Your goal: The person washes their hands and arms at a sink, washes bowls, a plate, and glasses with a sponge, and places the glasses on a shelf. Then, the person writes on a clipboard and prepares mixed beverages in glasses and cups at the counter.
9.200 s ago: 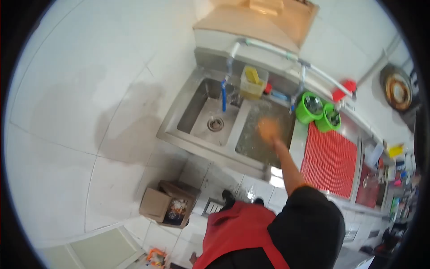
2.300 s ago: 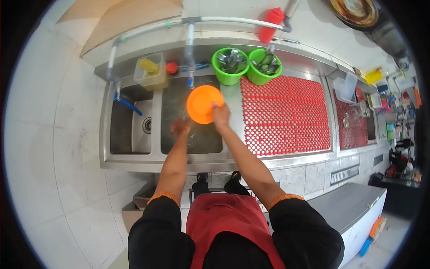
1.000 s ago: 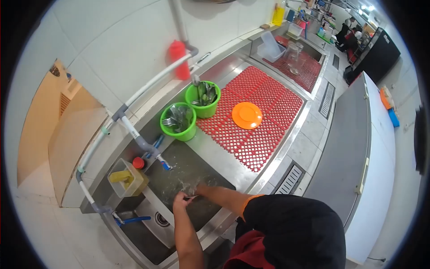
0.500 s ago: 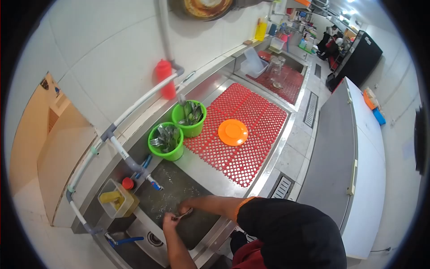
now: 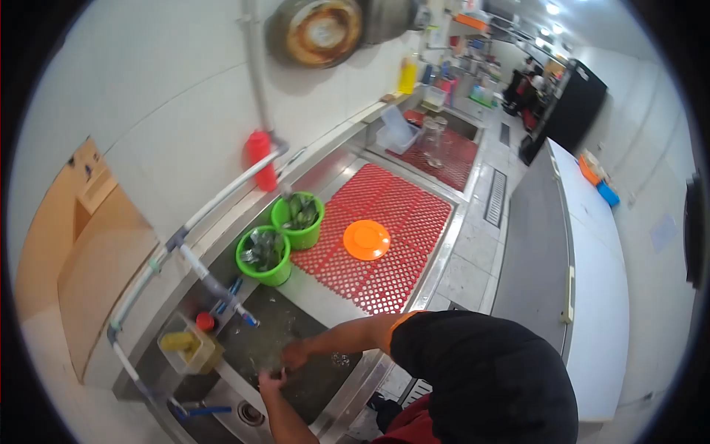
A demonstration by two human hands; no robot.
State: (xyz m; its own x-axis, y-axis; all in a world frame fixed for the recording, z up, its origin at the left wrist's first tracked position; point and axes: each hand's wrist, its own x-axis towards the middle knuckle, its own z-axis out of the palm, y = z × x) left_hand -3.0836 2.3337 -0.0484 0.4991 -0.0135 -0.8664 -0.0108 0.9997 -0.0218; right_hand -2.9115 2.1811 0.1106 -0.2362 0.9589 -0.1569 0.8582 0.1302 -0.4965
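My left hand (image 5: 272, 380) is at the water's surface in the sink basin (image 5: 248, 333), fingers curled, with its thumb side toward my other hand. What it grips is blurred. Close beside it, my right hand (image 5: 296, 355) reaches down into the murky water (image 5: 318, 381); its fingers are partly hidden and smeared by motion. Two green buckets (image 5: 264, 272) packed with metal cutlery (image 5: 262, 250) stand behind the basin. An orange plate (image 5: 367, 240) lies on a red perforated mat (image 5: 399, 200) to their right.
A clear tub (image 5: 191, 362) with yellow sponges (image 5: 181, 341) and a red lid-like piece (image 5: 205, 321) sit left of the basin. A pipe tap (image 5: 248, 318) overhangs the water. A red squeeze bottle (image 5: 260, 160) stands by the wall. Farther back, glasses (image 5: 435, 133) stand in another sink.
The view has shifted slightly. The metal utensil seen between my hands before is no longer distinct. My right hand is now lower in the water, and ripples show around it.
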